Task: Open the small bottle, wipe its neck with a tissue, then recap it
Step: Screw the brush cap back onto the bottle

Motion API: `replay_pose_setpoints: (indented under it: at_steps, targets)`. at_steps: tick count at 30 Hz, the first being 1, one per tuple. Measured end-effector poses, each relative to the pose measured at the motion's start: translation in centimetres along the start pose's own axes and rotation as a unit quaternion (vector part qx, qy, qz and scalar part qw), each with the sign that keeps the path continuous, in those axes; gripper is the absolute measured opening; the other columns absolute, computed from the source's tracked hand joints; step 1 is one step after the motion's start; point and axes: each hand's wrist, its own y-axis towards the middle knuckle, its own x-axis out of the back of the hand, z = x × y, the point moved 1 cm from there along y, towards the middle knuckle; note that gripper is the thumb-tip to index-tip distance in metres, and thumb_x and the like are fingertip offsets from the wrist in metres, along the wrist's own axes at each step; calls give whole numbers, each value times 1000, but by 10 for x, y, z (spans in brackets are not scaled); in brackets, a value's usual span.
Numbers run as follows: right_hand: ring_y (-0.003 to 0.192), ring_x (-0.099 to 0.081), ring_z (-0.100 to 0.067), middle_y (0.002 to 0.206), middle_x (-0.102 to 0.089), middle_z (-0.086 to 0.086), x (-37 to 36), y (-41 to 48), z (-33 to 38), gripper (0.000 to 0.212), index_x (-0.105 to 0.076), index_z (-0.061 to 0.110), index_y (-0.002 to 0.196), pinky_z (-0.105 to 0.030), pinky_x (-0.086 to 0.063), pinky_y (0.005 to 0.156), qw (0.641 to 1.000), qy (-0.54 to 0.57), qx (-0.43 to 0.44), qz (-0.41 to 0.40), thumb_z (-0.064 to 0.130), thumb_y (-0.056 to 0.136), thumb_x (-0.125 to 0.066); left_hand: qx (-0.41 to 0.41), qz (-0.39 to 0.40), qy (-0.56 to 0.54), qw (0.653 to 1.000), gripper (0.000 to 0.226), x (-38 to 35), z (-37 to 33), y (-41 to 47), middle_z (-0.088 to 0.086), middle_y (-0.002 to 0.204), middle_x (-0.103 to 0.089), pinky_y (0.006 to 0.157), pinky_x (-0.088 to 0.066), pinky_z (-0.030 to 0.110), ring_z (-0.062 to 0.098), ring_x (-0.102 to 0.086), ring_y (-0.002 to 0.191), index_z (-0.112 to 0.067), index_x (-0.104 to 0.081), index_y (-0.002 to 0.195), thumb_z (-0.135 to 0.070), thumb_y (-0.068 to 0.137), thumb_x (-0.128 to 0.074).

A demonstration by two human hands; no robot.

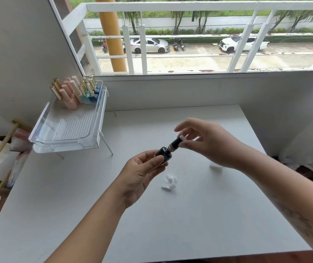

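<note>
Tilting cap-end up-right, the bottle (164, 153) — left hand (142, 172) gripping body, right hand (207, 144) pinching cap (176, 142).

Open white table (199, 215) across near and right side, nothing standing there. Crumpled tissue (169, 182) lying mid-table, just below raised left hand (142, 173); second white wad (215, 166) partly hidden under right hand (210, 143). Small bottle (166, 151) held between both hands above the surface. Clear tray (66, 128) on thin-legged stand blocking far-left corner, polish bottles (74, 91) crowding its back end. Wall close behind.
</note>
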Motion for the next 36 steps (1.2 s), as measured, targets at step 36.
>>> replay_pose_setpoints:
  at_steps: [36]
  targets:
    - [72,-66,-14,85,-68,7,-9,0,-13,14,-67,31,98,-27,-55,62,994,103,-24,19,20,92,-64,-67,-49,76,994,39,-2,-13,-9,11,103,-79,86,-57,24,16,-73,93,-4,-72,108,-14,71,-79]
